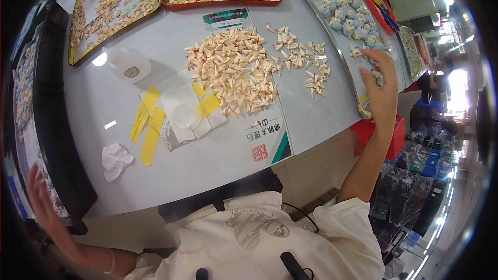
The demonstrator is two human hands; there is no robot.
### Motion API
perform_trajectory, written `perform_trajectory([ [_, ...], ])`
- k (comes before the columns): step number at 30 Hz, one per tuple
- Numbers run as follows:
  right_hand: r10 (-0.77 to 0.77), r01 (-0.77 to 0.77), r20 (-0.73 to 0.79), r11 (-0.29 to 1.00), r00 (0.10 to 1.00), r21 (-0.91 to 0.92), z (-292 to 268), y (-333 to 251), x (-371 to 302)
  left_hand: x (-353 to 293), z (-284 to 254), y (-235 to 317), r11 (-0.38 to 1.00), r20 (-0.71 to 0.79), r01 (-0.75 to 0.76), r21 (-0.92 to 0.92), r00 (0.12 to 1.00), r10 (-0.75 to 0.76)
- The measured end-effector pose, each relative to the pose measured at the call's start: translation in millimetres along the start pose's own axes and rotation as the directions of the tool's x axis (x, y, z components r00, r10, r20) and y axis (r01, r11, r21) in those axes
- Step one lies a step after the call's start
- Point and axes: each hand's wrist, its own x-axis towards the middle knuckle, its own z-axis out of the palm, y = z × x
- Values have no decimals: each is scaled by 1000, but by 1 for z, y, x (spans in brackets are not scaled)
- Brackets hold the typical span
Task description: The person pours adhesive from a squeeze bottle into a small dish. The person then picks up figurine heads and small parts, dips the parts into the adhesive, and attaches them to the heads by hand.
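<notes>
My left hand (47,212) is at the far left, fingers stretched out, beside a black-edged rack (54,119) that holds small blue and white pieces. Over the near end of a metal-rimmed tray (332,36) on the right, my right hand (383,75) is bent, with thumb and index finger apart. Small blue-and-white figurines (355,18) lie in rows in that tray; some show close to and between my right fingers. I see none lifted off the tray. A large heap of small cream pointed pieces with reddish tips (233,70) lies mid-table, with looser clusters (298,54) to its right.
Two trays of cream pieces, one yellow-edged (72,46) and one red (223,4), stand at the back. A white bottle (129,66), clear round dish (185,116), yellow tape strips (151,136) and crumpled tissue (116,162) are left of the heap. A red bin (395,137) stands beyond the table's right edge.
</notes>
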Motion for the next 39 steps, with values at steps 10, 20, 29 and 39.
perform_trajectory([
  [10,-87,-50,451,958,888,283,21,-55,8,14,-15,-63,968,353,54,244,925,-141],
  [20,-80,-32,595,984,800,175,25,-67,16,6,-29,-32,991,404,-119,63,911,84],
  [29,-144,34,470,971,871,236,29,-66,-6,-52,-10,22,924,-229,-228,-308,960,160],
  [39,-216,153,175,937,961,315,28,-68,-15,-87,94,93,320,292,182,-930,894,339],
])
